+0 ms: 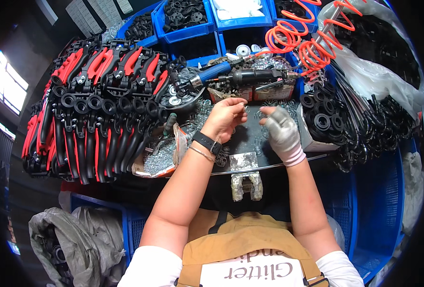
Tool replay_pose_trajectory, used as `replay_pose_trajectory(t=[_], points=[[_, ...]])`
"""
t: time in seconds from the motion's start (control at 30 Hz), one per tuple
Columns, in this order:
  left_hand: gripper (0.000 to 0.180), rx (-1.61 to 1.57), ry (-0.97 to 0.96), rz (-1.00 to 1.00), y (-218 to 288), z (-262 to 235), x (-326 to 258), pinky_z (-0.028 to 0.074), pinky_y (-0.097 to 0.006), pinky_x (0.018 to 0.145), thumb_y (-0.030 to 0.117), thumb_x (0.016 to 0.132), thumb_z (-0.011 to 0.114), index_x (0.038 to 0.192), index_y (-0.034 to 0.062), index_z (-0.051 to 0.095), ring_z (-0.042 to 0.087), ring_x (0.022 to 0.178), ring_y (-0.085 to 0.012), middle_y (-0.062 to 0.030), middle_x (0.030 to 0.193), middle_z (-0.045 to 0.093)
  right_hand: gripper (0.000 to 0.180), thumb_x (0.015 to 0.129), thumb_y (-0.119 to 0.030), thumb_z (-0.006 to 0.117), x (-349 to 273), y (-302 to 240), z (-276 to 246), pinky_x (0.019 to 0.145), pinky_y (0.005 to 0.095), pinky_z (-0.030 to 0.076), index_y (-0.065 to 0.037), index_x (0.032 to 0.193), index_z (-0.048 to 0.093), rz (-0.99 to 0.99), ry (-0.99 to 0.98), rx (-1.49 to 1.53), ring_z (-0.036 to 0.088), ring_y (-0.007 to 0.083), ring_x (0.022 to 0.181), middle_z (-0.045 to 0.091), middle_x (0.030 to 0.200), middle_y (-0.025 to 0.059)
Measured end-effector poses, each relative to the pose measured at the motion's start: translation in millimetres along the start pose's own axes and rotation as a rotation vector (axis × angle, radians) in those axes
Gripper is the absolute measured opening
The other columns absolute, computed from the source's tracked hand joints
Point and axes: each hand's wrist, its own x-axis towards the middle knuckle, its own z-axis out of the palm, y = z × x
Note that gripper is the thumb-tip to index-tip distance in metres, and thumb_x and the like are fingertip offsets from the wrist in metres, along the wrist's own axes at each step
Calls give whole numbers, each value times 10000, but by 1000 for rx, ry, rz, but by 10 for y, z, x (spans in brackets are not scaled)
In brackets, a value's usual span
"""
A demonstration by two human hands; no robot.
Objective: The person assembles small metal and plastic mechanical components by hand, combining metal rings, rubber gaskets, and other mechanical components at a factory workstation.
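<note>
My left hand, bare and with a black watch on the wrist, hovers over the middle of the dark worktop. Its thumb and fingertips are pinched together; what they hold, if anything, is too small to name. Close by on the right is my right hand, in a pale glove with bare fingertips. Those fingers are curled inward, and any small thing in them cannot be made out. Small wire springs lie scattered on the worktop between and around both hands. A metal block fixture sits at the front edge.
Black-and-red handle parts are stacked at the left. A box of small metal pieces stands beside my left forearm. A power screwdriver lies behind my hands, under a coiled orange hose. Blue bins line the back; black rings fill a box at right.
</note>
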Motion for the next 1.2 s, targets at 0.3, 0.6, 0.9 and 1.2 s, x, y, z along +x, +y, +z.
replay_pose_trajectory(t=[0.3,0.6,0.9,1.2], points=[[238,771,-38,673,-96,255,-85,540,-292,830,109,909,726,1134,33,726,663,1023,-179,-92,1116,682,338,1008,-251,636,69,-70,-8,693,260,559,20,1208,600,1235,71,1134,668,136,790,672,983,78],[185,675,-34,398,-117,346,-179,497,-246,709,151,942,711,1031,-11,708,600,764,-77,-23,866,701,360,1010,-327,625,26,-77,-45,618,233,520,2,1156,619,1276,38,1174,648,117,722,667,896,70],[202,383,-160,203,-251,279,-140,451,-258,769,247,1005,647,1085,63,628,567,891,-67,15,987,657,366,1016,-336,623,10,-99,-67,692,237,542,-7,1177,635,1209,30,1193,676,119,810,690,970,74],[176,363,-116,97,-199,262,-103,449,-272,737,226,1009,607,1013,53,573,572,835,-101,-18,904,626,359,819,74,669,-85,-167,-76,811,366,572,-74,1145,687,342,63,370,708,286,920,705,1079,136]])
